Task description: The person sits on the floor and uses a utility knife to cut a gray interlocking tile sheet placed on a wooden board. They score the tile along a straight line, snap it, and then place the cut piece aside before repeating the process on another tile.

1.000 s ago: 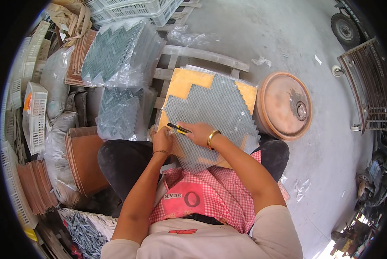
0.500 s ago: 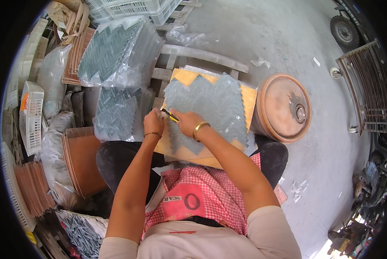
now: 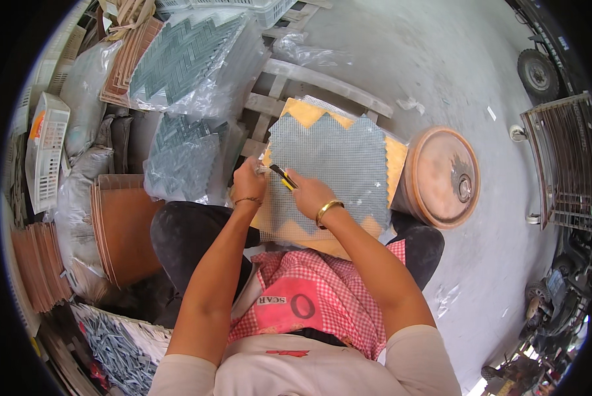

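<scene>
A grey-green mosaic tile sheet [image 3: 339,155] with zigzag ends and mesh over it lies on a yellow-orange board [image 3: 302,112] in front of me. My right hand [image 3: 311,197] is closed around a yellow and black utility knife [image 3: 286,181], its blade end pointing up and left over the sheet's left edge. At that same edge, my left hand [image 3: 248,179] is closed in a pinch on a bit of pale mesh [image 3: 263,169]. Between the knife's tip and the left fingers there is a small gap.
An upturned brown round tub [image 3: 441,177] stands right of the board. Plastic-wrapped stacks of herringbone tile sheets [image 3: 187,59] sit at the left, by a wooden pallet [image 3: 329,82]. Brown boards [image 3: 127,228] and a container of loose tile strips [image 3: 121,343] are at the lower left.
The knife's tip has come away from the left fingers, and the mesh in the left hand now shows. The whole view has shifted slightly.
</scene>
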A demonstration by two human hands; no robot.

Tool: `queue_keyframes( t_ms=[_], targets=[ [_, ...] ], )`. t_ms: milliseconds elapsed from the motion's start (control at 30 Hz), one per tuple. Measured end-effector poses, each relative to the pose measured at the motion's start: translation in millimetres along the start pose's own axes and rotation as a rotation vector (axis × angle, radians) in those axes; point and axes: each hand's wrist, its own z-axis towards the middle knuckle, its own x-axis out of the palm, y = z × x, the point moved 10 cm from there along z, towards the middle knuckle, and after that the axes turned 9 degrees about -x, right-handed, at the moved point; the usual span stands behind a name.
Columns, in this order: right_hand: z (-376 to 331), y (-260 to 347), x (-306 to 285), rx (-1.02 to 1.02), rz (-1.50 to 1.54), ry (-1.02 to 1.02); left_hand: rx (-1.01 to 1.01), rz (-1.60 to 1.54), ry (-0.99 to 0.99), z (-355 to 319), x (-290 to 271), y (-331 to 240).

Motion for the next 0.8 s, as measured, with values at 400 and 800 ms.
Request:
queue_keyframes(
  t_ms=[400, 800],
  targets=[
    [-1.7, -13.9, 18.8, 0.093, 0.61, 0.11, 0.019, -0.004, 0.034, -1.6, -4.0, -6.9],
    [-3.2, 9.8, -1.1, -0.003, 0.093, 0.147, 0.079, 0.014, 0.005, -0.1, -10.1, -13.6]
  ],
)
